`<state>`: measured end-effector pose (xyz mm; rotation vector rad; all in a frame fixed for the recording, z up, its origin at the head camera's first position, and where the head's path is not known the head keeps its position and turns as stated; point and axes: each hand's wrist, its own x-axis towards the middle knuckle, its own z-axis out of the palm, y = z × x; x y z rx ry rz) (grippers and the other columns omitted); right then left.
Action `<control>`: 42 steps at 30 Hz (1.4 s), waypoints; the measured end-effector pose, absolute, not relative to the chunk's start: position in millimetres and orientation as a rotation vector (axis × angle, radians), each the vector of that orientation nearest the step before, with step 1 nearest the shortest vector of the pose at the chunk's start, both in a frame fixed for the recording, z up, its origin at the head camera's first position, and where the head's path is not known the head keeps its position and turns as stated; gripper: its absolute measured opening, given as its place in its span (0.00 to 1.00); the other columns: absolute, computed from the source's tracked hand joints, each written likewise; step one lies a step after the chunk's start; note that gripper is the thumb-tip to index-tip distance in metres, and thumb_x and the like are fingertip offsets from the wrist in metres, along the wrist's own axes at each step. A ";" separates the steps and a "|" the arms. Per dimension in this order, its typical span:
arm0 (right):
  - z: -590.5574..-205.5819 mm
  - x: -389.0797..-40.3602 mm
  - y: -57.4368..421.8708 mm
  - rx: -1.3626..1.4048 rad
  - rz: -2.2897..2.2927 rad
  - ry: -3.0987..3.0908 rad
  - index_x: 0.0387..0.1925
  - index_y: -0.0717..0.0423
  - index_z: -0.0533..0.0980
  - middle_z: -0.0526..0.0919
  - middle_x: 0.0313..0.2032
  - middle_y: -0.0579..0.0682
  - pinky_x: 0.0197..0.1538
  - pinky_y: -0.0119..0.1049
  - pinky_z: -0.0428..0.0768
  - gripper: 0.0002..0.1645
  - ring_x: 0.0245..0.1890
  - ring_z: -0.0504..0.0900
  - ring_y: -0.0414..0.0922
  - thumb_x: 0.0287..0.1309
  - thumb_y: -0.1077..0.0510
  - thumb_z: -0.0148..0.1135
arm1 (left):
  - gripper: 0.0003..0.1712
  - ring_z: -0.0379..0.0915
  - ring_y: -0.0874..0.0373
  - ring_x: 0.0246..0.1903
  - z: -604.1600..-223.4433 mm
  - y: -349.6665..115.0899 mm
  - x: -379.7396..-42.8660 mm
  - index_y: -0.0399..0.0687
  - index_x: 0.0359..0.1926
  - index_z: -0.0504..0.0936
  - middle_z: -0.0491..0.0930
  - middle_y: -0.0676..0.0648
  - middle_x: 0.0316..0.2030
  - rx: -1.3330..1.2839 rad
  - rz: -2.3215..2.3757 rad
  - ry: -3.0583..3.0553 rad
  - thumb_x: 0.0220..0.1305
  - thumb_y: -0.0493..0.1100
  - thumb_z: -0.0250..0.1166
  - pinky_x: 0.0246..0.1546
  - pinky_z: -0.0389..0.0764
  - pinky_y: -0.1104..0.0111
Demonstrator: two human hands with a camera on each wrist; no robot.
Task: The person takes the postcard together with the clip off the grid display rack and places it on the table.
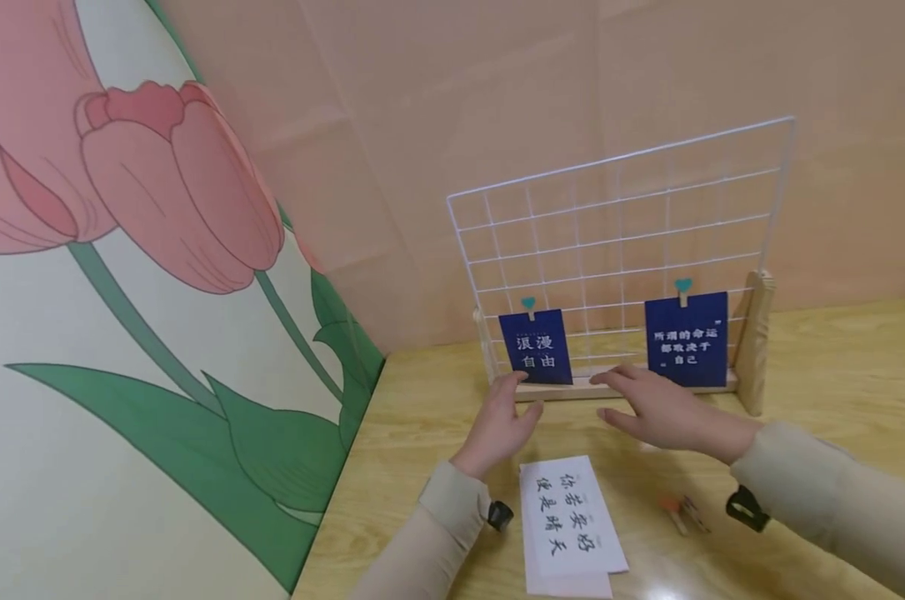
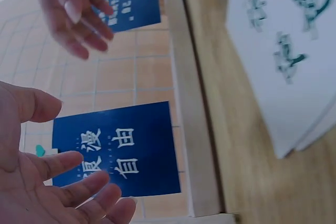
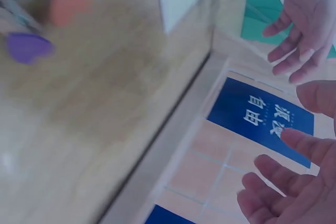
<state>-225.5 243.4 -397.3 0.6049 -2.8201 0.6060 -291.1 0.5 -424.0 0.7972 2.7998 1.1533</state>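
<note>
Plainly, both hands are spread, fingers parted and gripping nothing. The left hand, the nearer one, is at the lower left corner of the left blue card, though whether it touches cannot be told; the right hand has its fingertips before the gap between that card and the right blue card. The left blue card hangs ahead of the hands from a heart clip on the grid rack, long axis seemingly upright, lower edge by the wooden base. Nearer the person lie white sheets; leftward, bench gives room.
</note>
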 end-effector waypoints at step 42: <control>-314.9 -304.5 194.6 0.438 0.355 -2.869 0.74 0.64 0.64 0.70 0.67 0.72 0.63 0.73 0.65 0.36 0.63 0.72 0.72 0.73 0.52 0.60 | 0.38 0.53 0.43 0.76 -404.1 21.0 -331.1 0.41 0.79 0.56 0.53 0.37 0.78 0.649 1.530 2.697 0.75 0.45 0.59 0.73 0.59 0.51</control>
